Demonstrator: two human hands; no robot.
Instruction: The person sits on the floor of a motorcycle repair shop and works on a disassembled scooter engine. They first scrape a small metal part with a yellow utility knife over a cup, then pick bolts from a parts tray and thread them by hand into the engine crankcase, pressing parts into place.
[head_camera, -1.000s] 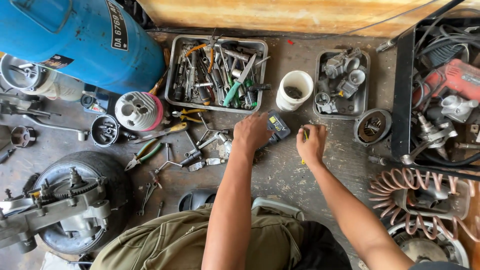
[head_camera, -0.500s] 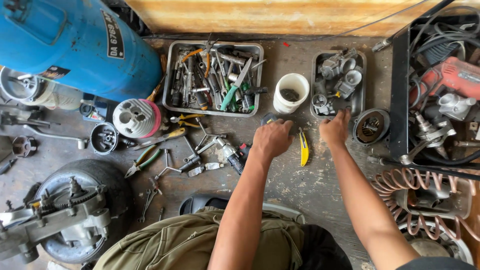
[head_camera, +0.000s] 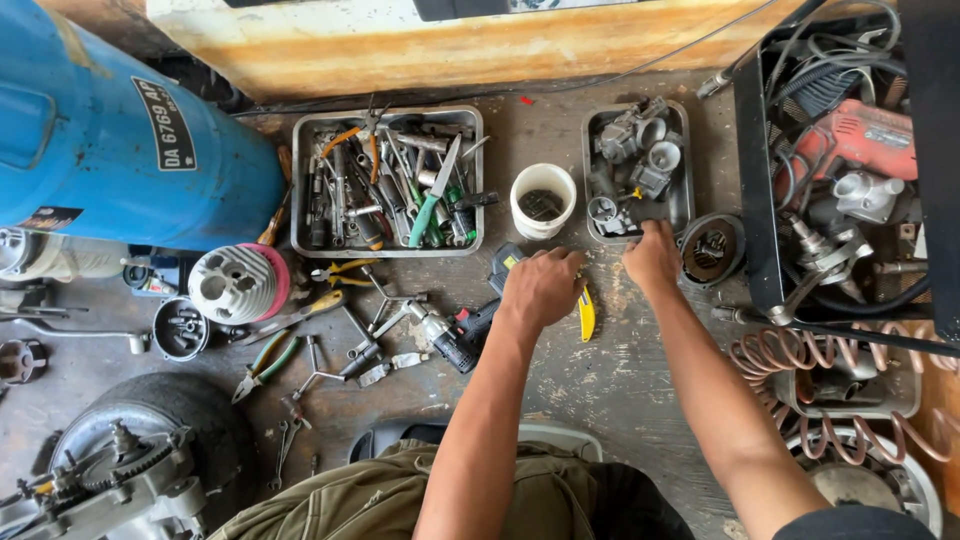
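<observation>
The right hand (head_camera: 652, 258) has moved up from the yellow-handled tool (head_camera: 586, 312) to the near edge of the small parts tray (head_camera: 683, 205), fingers curled there; whether they pinch anything is hidden. The left hand (head_camera: 541, 285), fingers bent, still rests on the floor (head_camera: 620, 380) beside the tool.

Dull grey metal trays (head_camera: 300, 180) are sitting on rough, stained wood floor (head_camera: 620, 380); the white plastic cup (head_camera: 543, 200) is looking smooth.

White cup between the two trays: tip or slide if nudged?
The white cup looks like light plastic, upright and open-topped, so a nudge probably slides it. Dark contents low inside likely steady it. Left hand is nearest; a high push might tip it.
</observation>
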